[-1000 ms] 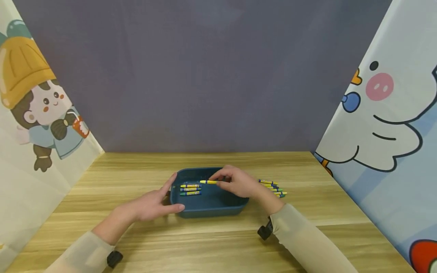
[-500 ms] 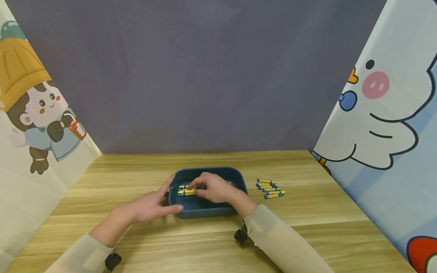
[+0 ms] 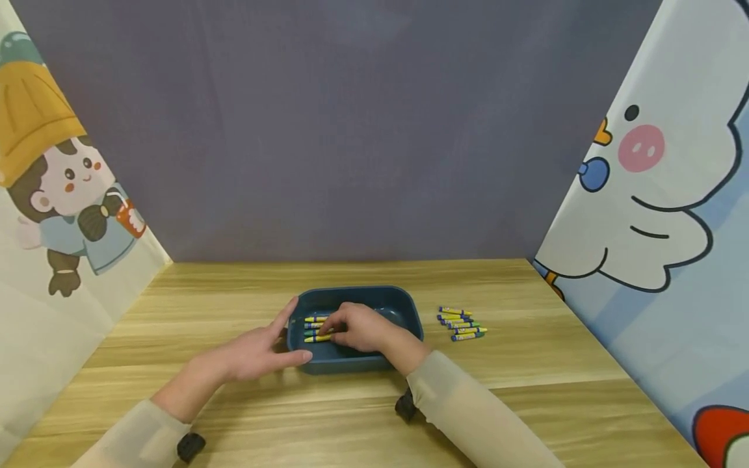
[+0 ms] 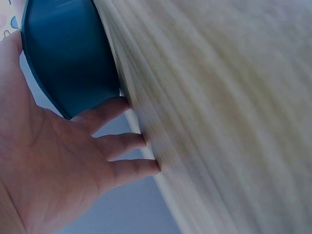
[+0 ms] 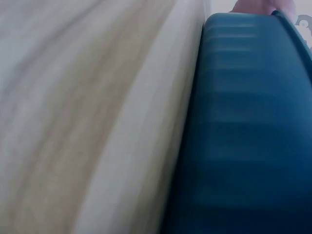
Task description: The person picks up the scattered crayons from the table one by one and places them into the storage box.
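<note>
In the head view a dark blue plastic tray (image 3: pixel 363 366) lies on the wooden table. My left hand (image 3: pixel 251 354) spans its left end, thumb at the near rim and fingers spread along the end wall. The left wrist view shows this hand (image 4: pixel 63 151) with straight fingers against the tray's outer side (image 4: pixel 68 53). Reaching inside, my right hand (image 3: pixel 364 328) pinches a yellow crayon (image 3: pixel 318 338) by its right end. Several crayons (image 3: pixel 316 319) lie parallel behind it, their right ends partly hidden by my fingers. The right wrist view shows only the tray's outer wall (image 5: pixel 253 136) and part of a hand.
Several more crayons (image 3: pixel 462 325) with yellow and blue wrappers lie in a loose group to the right of the tray. A grey panel (image 3: pixel 351 130) rises behind the table (image 3: pixel 328 429), and printed cartoon sheets stand at both sides.
My right hand has carried the yellow crayon left and toward me, down into the nearest place of the crayon row. The left hand has kept its place at the tray.
</note>
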Motion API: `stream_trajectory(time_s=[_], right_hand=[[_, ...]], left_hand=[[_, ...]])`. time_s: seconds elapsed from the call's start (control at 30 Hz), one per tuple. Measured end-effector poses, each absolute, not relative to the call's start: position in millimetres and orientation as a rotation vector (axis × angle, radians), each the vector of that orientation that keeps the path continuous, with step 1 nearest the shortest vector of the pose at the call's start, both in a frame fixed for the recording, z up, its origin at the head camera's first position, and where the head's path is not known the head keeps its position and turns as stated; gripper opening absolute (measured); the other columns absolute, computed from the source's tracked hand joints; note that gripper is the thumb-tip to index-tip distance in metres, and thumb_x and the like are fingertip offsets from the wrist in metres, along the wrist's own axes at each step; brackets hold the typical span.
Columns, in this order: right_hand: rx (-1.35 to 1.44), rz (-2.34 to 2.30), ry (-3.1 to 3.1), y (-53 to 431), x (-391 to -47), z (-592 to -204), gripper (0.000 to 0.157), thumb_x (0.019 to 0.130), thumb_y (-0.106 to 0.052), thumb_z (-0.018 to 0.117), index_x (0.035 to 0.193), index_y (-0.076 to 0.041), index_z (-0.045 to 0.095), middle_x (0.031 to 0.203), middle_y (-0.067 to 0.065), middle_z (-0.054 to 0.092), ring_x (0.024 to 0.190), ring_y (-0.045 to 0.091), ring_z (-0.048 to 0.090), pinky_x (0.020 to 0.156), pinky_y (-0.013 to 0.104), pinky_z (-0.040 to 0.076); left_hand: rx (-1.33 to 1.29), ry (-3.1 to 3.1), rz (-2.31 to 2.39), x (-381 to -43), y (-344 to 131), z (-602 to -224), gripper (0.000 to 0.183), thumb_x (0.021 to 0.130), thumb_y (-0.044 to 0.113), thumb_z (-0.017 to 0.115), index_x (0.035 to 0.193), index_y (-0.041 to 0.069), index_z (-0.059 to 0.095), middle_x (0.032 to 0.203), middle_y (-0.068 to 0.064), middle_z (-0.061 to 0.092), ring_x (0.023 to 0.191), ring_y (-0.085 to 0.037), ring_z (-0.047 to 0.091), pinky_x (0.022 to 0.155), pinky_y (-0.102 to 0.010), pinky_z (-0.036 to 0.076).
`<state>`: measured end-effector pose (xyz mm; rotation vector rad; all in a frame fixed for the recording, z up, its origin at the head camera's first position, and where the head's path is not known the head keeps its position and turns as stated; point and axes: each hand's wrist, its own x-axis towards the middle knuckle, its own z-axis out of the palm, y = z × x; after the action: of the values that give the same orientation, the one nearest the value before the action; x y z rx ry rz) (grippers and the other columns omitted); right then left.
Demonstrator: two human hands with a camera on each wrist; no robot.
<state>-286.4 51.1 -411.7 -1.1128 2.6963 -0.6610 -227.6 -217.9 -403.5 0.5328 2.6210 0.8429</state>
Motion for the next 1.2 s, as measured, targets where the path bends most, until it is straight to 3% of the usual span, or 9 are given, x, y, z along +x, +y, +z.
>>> stream_trajectory(time_s=[0.8, 1.2], right_hand=[[-1.090, -0.635, 2.720, 45.7, -289.8, -411.1, 0.024, 0.104, -0.017, 0.078, 0.126, -0.025, 0.084, 0.110, -0.005, 0.071, 0.096, 0.005, 0.059, 0.089, 0.026, 0.053], [-1.021, -0.991, 2.706, 58.3, -286.7, -399.8, 0.024, 0.108, -0.020, 0.072, 0.130, -0.020, 0.081, 0.107, -0.002, 0.066, 0.080, 0.006, 0.059, 0.073, 0.025, 0.053]], left_hand=[[0.544, 2.637, 0.843, -228.1, -221.7, -403.7, 0.117, 0.102, 0.067, 0.066, 0.178, 0.022, -0.010, 0.162, -0.030, 0.054, 0.143, -0.047, 0.061, 0.114, -0.066, 0.050], [0.550, 2.607, 0.864, -228.7, -218.1, -403.9, 0.117, 0.102, 0.067, 0.067, 0.178, 0.023, -0.010, 0.163, -0.028, 0.054, 0.141, -0.042, 0.063, 0.111, -0.063, 0.053]])
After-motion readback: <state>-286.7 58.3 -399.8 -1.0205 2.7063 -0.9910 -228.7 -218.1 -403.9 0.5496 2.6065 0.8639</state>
